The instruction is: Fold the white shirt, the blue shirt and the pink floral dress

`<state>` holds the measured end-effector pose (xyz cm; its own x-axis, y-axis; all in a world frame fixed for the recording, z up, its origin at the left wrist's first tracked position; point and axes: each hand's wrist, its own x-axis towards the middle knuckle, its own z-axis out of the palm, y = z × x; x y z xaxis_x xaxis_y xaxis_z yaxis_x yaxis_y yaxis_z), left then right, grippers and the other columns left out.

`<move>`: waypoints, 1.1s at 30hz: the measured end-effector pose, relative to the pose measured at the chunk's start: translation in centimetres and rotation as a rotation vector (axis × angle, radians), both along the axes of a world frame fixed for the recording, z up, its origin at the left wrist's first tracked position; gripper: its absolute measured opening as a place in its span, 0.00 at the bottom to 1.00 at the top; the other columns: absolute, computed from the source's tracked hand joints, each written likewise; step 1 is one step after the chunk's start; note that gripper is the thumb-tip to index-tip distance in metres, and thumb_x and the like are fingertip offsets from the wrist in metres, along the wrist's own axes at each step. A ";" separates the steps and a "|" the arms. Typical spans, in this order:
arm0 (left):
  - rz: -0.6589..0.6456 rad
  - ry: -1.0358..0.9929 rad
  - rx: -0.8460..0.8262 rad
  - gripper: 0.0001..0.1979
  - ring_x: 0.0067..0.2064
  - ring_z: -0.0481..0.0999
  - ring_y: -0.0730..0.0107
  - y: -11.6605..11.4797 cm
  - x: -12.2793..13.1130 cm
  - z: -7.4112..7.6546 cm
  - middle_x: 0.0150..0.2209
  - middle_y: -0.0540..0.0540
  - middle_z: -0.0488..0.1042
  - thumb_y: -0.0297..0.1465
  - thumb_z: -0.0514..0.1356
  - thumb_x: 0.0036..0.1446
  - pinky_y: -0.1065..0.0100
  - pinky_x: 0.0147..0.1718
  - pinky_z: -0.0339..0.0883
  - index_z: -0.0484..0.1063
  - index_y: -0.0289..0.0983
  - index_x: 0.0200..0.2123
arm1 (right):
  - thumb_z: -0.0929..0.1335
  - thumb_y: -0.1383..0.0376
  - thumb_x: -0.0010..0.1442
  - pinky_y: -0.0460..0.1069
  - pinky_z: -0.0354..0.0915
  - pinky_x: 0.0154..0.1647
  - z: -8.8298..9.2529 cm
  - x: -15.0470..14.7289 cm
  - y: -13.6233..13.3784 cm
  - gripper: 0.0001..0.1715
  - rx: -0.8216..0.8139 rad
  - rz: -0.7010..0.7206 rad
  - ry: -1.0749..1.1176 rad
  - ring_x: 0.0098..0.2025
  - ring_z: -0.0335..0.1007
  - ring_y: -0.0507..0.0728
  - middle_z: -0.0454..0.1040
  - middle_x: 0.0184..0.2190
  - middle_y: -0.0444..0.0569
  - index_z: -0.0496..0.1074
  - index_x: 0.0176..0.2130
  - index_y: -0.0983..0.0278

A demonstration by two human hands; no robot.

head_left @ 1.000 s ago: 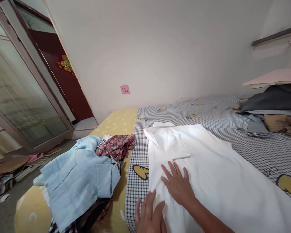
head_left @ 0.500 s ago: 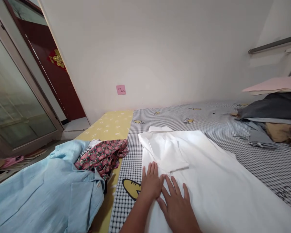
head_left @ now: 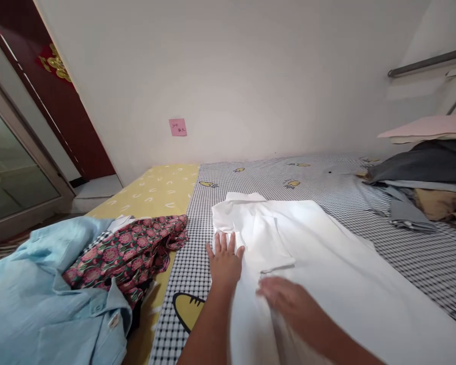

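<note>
A white shirt [head_left: 327, 263] lies spread in front of me, with a short sleeve [head_left: 268, 243] folded inward across it and its collar end at the far side. My left hand [head_left: 225, 261] lies flat on the shirt's left edge, just below the sleeve, fingers spread. Below the sleeve hem, my right hand [head_left: 285, 299] is blurred, its fingers drawn together at a lifted fold of the shirt. That fold runs from the fingertips down toward me, and its cloth is blurred too.
To the left lie a light blue shirt [head_left: 61, 304] and a red floral garment [head_left: 133, 248]. Folded clothes are stacked at the right, with a dark grey piece [head_left: 421, 162] and a pink one [head_left: 429, 126]. Checked cloth [head_left: 213, 172] covers the surface up to the wall [head_left: 269, 76].
My left hand has slid up and left along the shirt and spread its fingers. My right hand has turned and drawn its fingers together, and a fold has risen beneath it. The view has shifted right.
</note>
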<state>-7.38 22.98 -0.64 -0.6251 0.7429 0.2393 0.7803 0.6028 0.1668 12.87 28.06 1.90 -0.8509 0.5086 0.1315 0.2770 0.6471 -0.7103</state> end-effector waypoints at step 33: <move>0.203 0.007 0.184 0.33 0.77 0.49 0.45 0.4 1.0 -0.8 0.75 0.36 0.52 0.46 0.43 0.72 0.35 0.73 0.41 0.54 0.35 0.73 | 0.71 0.53 0.61 0.48 0.66 0.31 9.0 -18.7 11.1 0.26 0.012 -0.287 0.005 0.27 0.72 0.55 0.76 0.27 0.43 0.72 0.56 0.58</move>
